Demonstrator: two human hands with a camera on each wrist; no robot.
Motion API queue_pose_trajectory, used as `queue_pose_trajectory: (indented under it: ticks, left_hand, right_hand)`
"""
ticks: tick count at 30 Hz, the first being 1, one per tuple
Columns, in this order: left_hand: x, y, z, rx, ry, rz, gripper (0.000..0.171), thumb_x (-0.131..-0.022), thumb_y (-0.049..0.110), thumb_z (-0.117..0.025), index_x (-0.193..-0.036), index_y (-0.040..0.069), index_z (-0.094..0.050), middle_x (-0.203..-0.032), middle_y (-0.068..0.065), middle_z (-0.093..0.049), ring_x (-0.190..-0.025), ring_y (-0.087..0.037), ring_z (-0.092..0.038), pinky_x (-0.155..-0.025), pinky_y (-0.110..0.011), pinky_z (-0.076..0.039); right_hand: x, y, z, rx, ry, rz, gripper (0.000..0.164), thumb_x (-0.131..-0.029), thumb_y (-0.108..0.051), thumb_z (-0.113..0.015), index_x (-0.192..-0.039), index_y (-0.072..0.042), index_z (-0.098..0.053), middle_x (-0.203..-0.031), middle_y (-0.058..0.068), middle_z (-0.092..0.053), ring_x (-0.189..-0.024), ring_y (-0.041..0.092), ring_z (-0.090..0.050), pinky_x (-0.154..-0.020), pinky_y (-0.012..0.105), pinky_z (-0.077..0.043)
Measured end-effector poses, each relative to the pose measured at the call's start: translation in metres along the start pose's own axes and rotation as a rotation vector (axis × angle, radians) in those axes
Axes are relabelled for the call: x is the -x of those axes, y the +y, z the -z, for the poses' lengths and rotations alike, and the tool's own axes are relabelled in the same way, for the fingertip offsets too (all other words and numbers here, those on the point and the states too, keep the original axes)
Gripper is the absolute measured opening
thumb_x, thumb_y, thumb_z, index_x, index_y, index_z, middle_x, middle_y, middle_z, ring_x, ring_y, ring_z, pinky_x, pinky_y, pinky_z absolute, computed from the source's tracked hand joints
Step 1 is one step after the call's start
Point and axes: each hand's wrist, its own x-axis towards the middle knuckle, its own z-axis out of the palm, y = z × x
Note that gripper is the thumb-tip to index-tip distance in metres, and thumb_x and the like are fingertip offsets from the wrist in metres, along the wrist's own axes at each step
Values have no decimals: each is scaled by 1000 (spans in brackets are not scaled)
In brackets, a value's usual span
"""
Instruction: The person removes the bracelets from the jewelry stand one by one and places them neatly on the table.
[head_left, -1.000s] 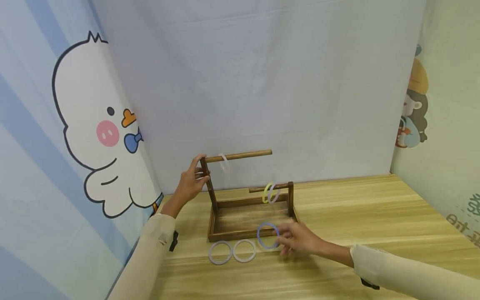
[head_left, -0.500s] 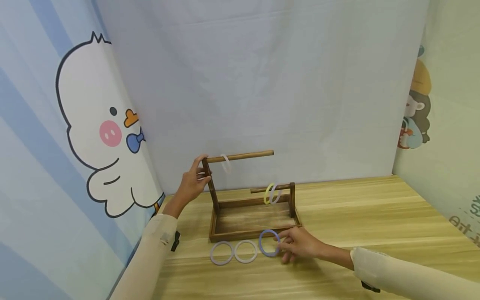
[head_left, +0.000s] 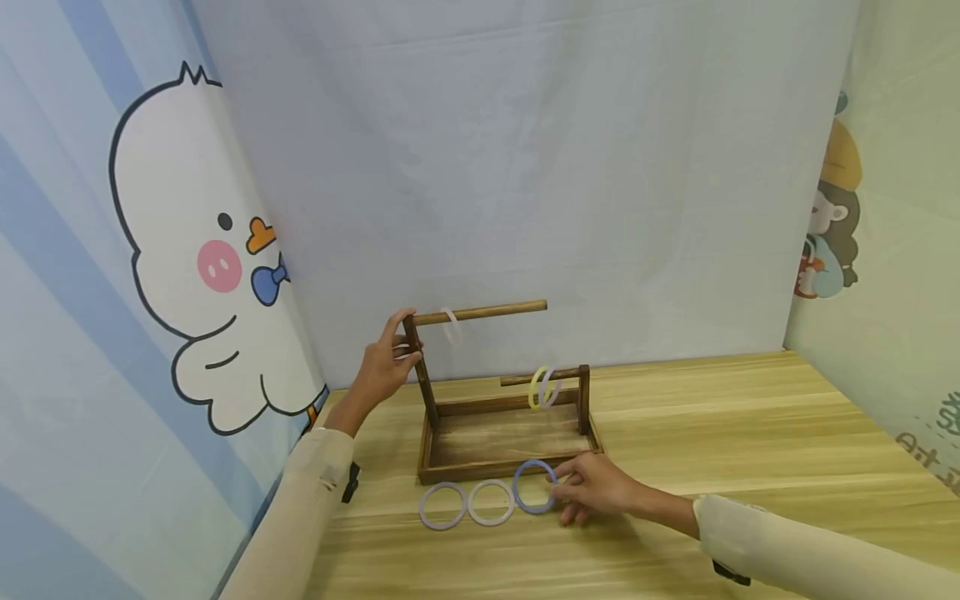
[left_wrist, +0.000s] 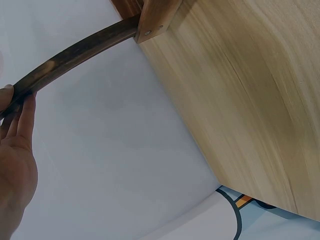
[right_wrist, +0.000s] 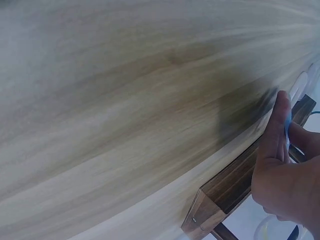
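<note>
My left hand (head_left: 382,371) grips the top of the tall post (head_left: 424,383) of a dark wooden bangle stand (head_left: 495,472); in the left wrist view thumb and fingers are on either side of the post (left_wrist: 75,57). My right hand (head_left: 596,486) pinches the right side of a blue bangle (head_left: 534,510) between thumb and fingers, just in front of the stand. To its left, a white bangle (head_left: 491,523) and a pale lilac bangle (head_left: 442,527) lie flat on the table. The right wrist view shows only a sliver of the blue bangle between the fingers.
A pale pink bangle (head_left: 453,327) hangs on the stand's upper bar (head_left: 502,312). On the lower bar (head_left: 517,380) hang a yellow bangle (head_left: 533,392) and a pale lilac one. Behind the wood-grain table (head_left: 712,417) is a plain grey curtain (head_left: 600,167).
My right hand has lowered the blue bangle towards the table, then shifted it slightly left, beside the white bangle. My left hand stays on the post.
</note>
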Motion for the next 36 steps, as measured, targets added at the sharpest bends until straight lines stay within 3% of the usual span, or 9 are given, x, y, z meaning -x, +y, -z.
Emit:
queue_pose_trajectory:
  ticks: [36]
  left_hand:
    - [0,1,0,5,4,8,80,-95,-8,-71,-159,19,-32,-119,-28,-70,-108,-41,-72,-90,-43,-63]
  right_hand:
    - [-1,3,-11,13,155,1,28,-95,-1,-73,-113,20,-67,-83,18,-77,-62,30,-75,-54,30,-65]
